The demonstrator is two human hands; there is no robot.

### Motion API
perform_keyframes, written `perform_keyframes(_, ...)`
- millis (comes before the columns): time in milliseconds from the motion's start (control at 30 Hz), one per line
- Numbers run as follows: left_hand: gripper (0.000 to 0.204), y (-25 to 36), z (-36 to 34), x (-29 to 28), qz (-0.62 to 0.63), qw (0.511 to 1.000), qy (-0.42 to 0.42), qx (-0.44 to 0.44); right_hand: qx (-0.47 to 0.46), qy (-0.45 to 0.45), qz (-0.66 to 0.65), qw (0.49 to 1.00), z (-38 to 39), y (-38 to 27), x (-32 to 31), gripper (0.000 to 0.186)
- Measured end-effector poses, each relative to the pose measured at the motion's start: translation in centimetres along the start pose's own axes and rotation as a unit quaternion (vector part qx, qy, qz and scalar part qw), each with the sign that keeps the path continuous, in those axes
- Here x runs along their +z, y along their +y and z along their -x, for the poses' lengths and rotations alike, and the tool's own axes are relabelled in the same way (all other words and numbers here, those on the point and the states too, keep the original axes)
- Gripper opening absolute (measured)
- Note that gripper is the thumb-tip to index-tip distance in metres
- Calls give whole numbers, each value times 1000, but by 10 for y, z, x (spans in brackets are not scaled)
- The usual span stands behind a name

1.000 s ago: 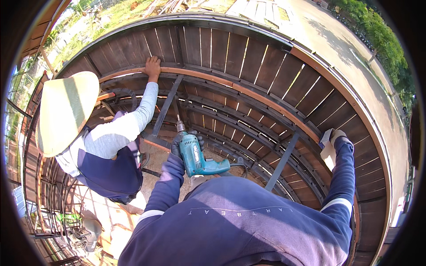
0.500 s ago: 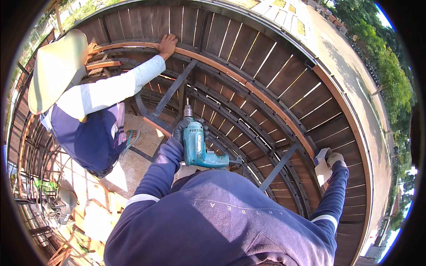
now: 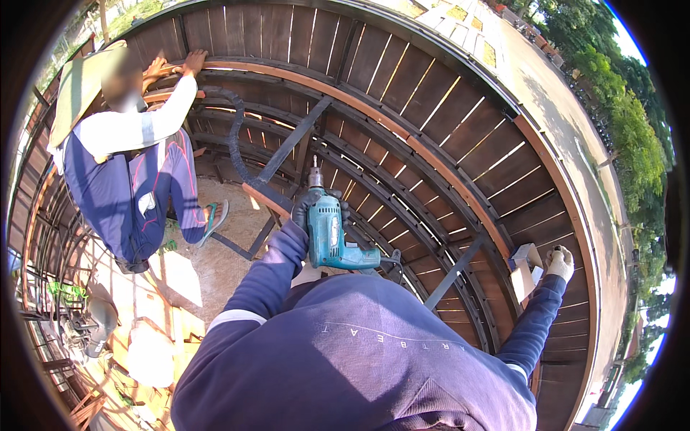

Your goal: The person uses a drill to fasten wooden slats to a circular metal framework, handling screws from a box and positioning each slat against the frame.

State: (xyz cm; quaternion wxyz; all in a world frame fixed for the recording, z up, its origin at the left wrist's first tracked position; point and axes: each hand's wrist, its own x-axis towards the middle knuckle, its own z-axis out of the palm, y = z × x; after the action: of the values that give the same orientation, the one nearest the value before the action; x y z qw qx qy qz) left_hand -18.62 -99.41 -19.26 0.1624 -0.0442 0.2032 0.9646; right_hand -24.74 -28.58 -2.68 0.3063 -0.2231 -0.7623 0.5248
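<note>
A teal corded drill is gripped in my left hand, which wears a dark glove. The drill's bit points up and away from me, with its tip free of any surface. Off to the right, my right hand, in a white glove, is beside a small open cardboard box on the curved framework. Its fingers are closed together, with something small and dark at their tips that I cannot make out. A reddish wooden strip runs along the curved frame ahead of me.
A co-worker crouches at the left, both hands on the strip's far end. Dark slatted panels curve around in front. Metal struts cross the frame. Tools and wood pieces lie at the lower left.
My right hand has come out of the box and moved slightly right. The drill has shifted a little to the right. The co-worker's outstretched arm has drawn back leftward along the strip.
</note>
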Motion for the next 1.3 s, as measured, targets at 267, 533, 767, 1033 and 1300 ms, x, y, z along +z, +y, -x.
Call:
perform_keyframes(267, 56, -2, 40, 42, -24, 997, -68, -16, -30, -264, -198, 944, 200, -112, 132, 30)
perform_keyframes(533, 58, 16, 119, 83, -241, 967, -76, 31, -101, -568, -192, 794, 338, -207, 247, 42)
perform_keyframes(767, 65, 44, 180, 124, -358, 932, -52, 27, 53, -722, -441, 531, 385, -247, 293, 32)
perform_keyframes(1033, 59, 74, 242, 101, -482, 876, -8, 5, 65, -790, -370, 484, 448, -276, 320, 27)
perform_keyframes(1300, 57, 150, 315, 67, -501, 865, -21, 25, -45, -769, -294, 567, 534, -307, 341, 26)
